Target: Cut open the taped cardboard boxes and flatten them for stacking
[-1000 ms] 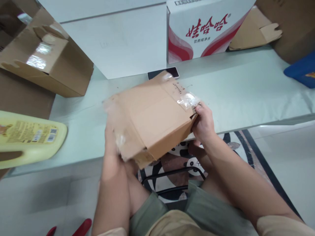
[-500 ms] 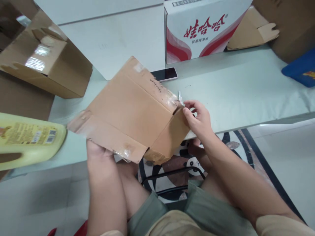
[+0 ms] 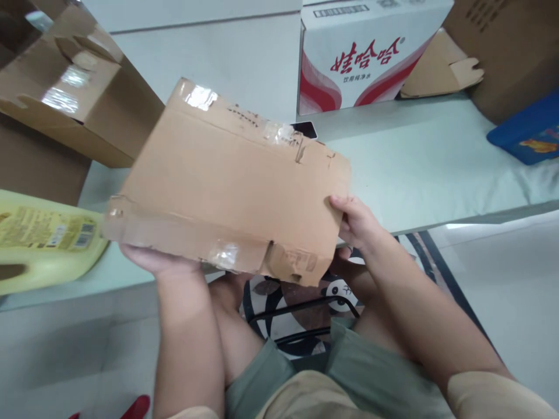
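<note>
The person holds a creased brown cardboard sheet [image 3: 218, 174] in the centre of the frame, tilted above the near edge of a table [image 3: 414, 163] with a pale green covering. The right hand [image 3: 357, 220], right of centre, pinches the sheet's right edge, thumb on the upper face and fingers bent beneath. The left hand [image 3: 159, 261], at centre left, lies under the lower left flap; its fingers are hidden by the cardboard, so how far they close cannot be made out. Clear tape shines along the sheet's upper edge and on the lower flap. A dark phone [image 3: 308, 130] peeks out past the sheet's top right edge, below a white carton [image 3: 367, 64] with red lettering at the upper right of centre. A yellow jug [image 3: 48, 244] lies at the left edge of the frame, close to the sheet's left corner, with a taped brown box [image 3: 105, 110] at upper left. A blue container [image 3: 530, 134] stands at the right edge, and panda-patterned flooring [image 3: 262, 291] shows at lower centre, below the sheet.
</note>
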Action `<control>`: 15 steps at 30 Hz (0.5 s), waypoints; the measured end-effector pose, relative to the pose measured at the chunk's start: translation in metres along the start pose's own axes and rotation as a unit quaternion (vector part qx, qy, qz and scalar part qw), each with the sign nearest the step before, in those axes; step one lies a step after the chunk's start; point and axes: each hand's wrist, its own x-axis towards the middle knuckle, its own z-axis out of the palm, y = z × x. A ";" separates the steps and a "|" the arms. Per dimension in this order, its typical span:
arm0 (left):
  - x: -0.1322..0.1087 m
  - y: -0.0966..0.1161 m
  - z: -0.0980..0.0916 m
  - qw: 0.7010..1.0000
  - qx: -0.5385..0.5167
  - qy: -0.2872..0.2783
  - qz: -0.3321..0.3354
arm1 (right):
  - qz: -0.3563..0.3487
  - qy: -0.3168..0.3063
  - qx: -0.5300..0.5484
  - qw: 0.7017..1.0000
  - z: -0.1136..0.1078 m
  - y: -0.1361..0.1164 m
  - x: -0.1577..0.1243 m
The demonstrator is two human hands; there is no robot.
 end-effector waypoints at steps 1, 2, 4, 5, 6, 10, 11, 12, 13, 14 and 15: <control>0.003 0.000 -0.001 0.998 -0.057 0.030 -0.015 | -0.002 0.009 0.025 1.000 -0.002 -0.003 -0.001; 0.006 0.001 -0.001 0.988 -0.124 0.085 -0.021 | -0.005 0.024 0.054 0.998 -0.004 -0.006 -0.001; 0.012 0.003 -0.001 0.950 -0.245 0.151 -0.120 | -0.013 0.071 0.126 0.989 -0.010 -0.013 -0.001; 0.014 0.004 -0.001 0.933 -0.282 0.177 -0.140 | -0.017 0.104 0.158 0.982 -0.012 -0.015 -0.001; 0.015 0.005 0.000 0.919 -0.304 0.188 -0.164 | -0.021 0.140 0.183 0.973 -0.016 -0.018 -0.001; 0.015 0.008 0.005 0.916 -0.316 0.167 -0.180 | -0.083 0.315 0.178 0.929 -0.042 -0.033 -0.014; 0.015 0.008 0.006 0.918 -0.314 0.160 -0.183 | -0.112 0.369 0.150 0.910 -0.053 -0.038 -0.021; 0.014 0.007 0.006 0.918 -0.312 0.160 -0.185 | -0.140 0.421 0.121 0.888 -0.064 -0.045 -0.029; 0.015 0.007 0.007 0.917 -0.312 0.162 -0.188 | -0.163 0.472 0.095 0.861 -0.076 -0.054 -0.037; 0.015 0.006 0.007 0.915 -0.314 0.167 -0.190 | -0.178 0.510 0.079 0.838 -0.087 -0.064 -0.045; 0.016 0.005 0.008 0.913 -0.317 0.171 -0.192 | -0.189 0.540 0.068 0.817 -0.098 -0.075 -0.052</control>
